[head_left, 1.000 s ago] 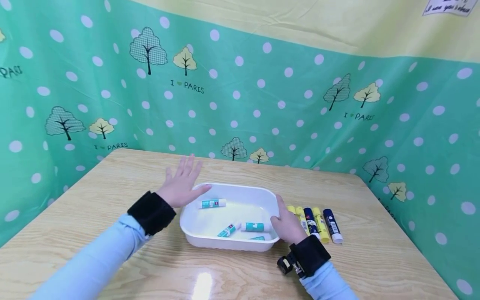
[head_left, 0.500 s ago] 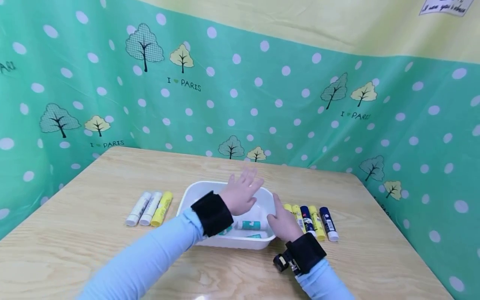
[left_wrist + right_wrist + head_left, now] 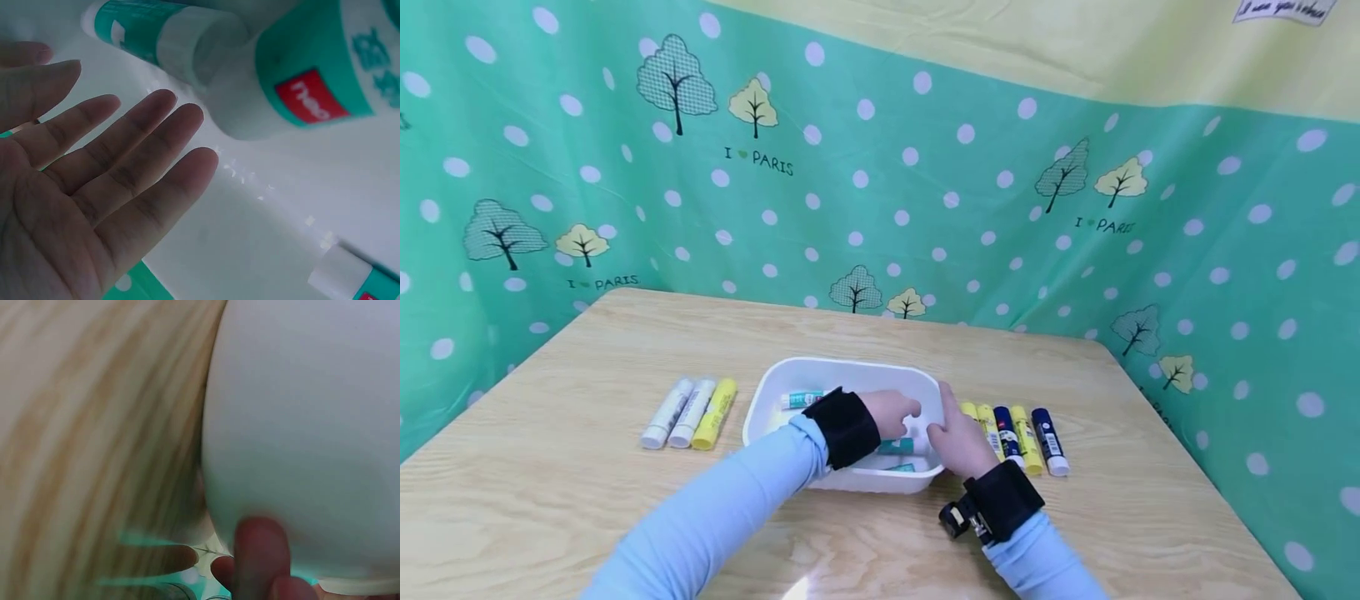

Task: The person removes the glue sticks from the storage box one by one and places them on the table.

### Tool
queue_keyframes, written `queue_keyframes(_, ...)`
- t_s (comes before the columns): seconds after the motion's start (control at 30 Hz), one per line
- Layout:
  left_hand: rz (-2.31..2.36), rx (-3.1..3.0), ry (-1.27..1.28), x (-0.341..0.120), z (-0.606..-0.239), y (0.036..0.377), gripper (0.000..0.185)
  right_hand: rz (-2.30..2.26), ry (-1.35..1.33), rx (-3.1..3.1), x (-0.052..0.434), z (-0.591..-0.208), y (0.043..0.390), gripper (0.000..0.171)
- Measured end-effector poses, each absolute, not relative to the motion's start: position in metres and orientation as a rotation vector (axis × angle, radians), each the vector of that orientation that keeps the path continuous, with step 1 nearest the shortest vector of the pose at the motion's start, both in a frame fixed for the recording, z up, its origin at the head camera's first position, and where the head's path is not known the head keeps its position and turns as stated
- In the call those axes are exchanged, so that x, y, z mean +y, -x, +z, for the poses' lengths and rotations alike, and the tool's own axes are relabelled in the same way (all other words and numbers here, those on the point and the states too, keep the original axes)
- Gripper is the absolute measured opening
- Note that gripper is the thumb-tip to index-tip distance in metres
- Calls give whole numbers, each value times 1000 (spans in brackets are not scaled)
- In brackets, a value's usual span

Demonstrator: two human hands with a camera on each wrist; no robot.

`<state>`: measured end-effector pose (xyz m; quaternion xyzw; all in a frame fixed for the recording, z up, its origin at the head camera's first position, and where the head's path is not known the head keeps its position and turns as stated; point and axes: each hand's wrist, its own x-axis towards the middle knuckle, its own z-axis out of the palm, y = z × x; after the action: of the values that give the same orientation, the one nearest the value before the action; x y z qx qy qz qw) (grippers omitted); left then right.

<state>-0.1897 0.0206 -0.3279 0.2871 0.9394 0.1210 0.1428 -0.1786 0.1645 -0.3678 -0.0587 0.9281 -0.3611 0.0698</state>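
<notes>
My left hand (image 3: pixel 889 414) reaches into a white plastic basin (image 3: pixel 880 482), above teal-and-white glue sticks (image 3: pixel 895 447). In the left wrist view its fingers (image 3: pixel 137 162) are extended and hold nothing. There, one glue stick (image 3: pixel 312 69) with a red label is close to the fingertips, and another glue stick (image 3: pixel 137 28) lies beyond it. A separate glue stick (image 3: pixel 801 400) lies at the basin's back left. My right hand (image 3: pixel 964 437) grips the basin's right rim; in the right wrist view its fingers (image 3: pixel 261 562) are against the white wall.
Two white glue sticks (image 3: pixel 680 413) and a yellow glue stick (image 3: pixel 715 414) lie side by side left of the basin. Right of it is a row of yellow glue sticks (image 3: pixel 1027 440) and navy glue sticks (image 3: pixel 1049 442). A patterned green curtain (image 3: pixel 820 217) hangs behind the wooden table (image 3: pixel 550 467).
My left hand has moved right from over the basin's left rim, then down into the basin. The left-hand row of glue sticks has come into sight. My right hand stays at the rim.
</notes>
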Motion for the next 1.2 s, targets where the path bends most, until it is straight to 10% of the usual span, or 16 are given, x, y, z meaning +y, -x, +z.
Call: queue_keyframes(1.2, 275, 2722, -894, 26, -346, 195, 28, -1070, 242, 2848, 165, -368, 176, 63)
